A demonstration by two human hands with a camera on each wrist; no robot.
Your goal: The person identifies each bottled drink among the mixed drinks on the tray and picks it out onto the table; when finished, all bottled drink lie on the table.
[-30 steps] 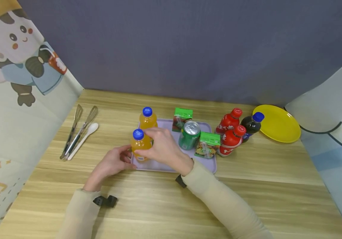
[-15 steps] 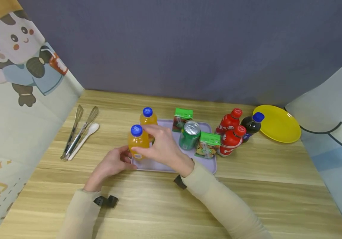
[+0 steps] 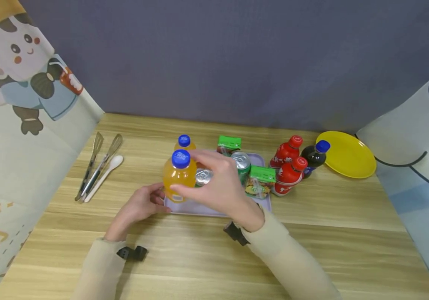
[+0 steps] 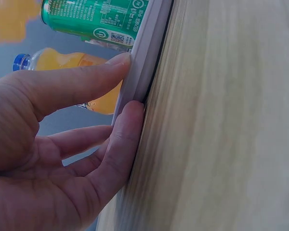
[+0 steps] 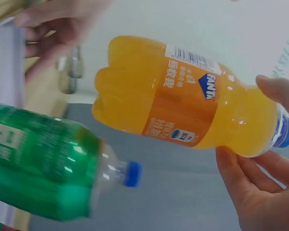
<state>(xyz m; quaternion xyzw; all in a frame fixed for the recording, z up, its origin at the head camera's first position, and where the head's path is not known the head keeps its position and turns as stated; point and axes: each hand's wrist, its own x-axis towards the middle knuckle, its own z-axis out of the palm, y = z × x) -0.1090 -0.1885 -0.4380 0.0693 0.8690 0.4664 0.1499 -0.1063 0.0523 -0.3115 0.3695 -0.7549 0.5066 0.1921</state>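
My right hand [image 3: 218,183] grips an orange bottle [image 3: 178,177] with a blue cap, thumb and fingers round its upper part. The right wrist view shows this bottle [image 5: 159,96] held clear of the tray. At the front left corner of the lilac tray [image 3: 199,209], my left hand [image 3: 141,204] pinches the rim [image 4: 143,62], thumb on one side and a finger on the other. Another orange bottle [image 3: 184,145] stands behind. A silver can top [image 3: 203,177], a green can [image 3: 243,166] and a green-topped carton [image 3: 261,181] are on the tray.
Another green-topped carton [image 3: 229,143] stands at the back. Right of the tray are red bottles [image 3: 289,177], a dark bottle [image 3: 313,156] and a yellow plate [image 3: 345,154]. Utensils [image 3: 100,166] lie left. A green-labelled bottle [image 5: 43,159] shows in the right wrist view.
The right hand has raised the orange bottle from the tray towards the head camera, and a silver can top beside it has come into view. The left hand has stayed at the rim.
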